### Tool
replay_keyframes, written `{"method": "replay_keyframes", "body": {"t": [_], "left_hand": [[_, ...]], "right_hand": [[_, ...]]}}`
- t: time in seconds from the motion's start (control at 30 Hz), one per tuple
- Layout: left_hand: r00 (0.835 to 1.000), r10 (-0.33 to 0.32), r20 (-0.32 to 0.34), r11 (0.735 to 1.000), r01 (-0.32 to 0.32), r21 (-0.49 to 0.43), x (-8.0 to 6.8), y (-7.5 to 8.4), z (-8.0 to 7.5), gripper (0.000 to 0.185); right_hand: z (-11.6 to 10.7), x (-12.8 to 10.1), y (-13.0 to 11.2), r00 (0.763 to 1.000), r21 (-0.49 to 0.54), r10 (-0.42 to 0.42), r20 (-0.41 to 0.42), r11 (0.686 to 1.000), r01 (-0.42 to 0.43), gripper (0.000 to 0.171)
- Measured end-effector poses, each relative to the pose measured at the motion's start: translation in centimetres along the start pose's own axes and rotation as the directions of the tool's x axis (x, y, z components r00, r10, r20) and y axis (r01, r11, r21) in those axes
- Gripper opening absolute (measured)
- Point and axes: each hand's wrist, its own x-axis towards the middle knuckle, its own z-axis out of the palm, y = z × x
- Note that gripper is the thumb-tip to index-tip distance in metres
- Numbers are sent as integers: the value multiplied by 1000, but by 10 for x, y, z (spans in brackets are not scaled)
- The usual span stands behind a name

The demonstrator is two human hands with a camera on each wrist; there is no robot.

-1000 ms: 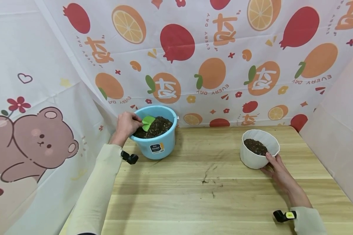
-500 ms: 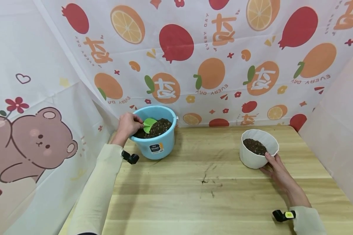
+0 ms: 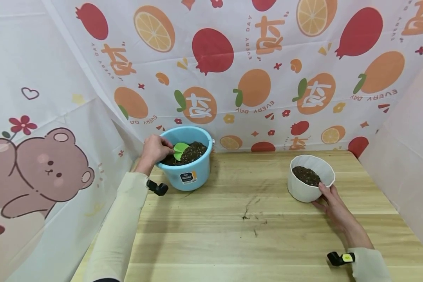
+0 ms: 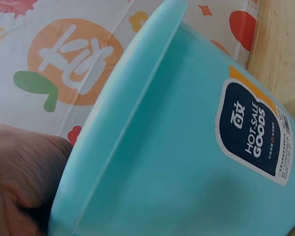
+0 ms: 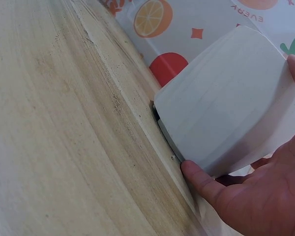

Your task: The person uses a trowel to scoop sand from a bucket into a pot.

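Green scoop (image 3: 180, 150) sits inside the blue bucket (image 3: 194, 176), its blade resting on the dark soil (image 3: 194, 150) at the left side. The left hand (image 3: 155, 150) reaches over the bucket's left rim, fingers curled round the scoop's handle end; the left wrist view shows only the bucket wall (image 4: 187, 162) and part of the hand (image 4: 19, 177). The bucket stands at the back left of the wooden counter (image 3: 250, 243), against the fruit-print backdrop (image 3: 268, 58). The white pot (image 3: 308, 184), holding soil, stands at the back right, well apart. The right hand (image 3: 333, 205) cups its near side, thumb (image 5: 201, 179) pressed to the base, fingers loosely spread along the wall.
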Motion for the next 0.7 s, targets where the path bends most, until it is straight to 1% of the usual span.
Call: {"method": "replay_keyframes", "body": {"t": [0.17, 0.53, 0.7], "left_hand": [[1000, -15, 14, 1000, 15, -11, -1, 3, 0, 17], [996, -84, 37, 996, 85, -20, -3, 7, -5, 18], [993, -103, 51, 994, 104, -18, -5, 8, -5, 18]], "right_hand": [[1, -1, -1, 1000, -4, 16, -7, 1000, -16, 76], [1, -1, 0, 1000, 4, -8, 1, 1000, 8, 74], [0, -1, 1, 1000, 2, -6, 0, 1000, 6, 74]]}}
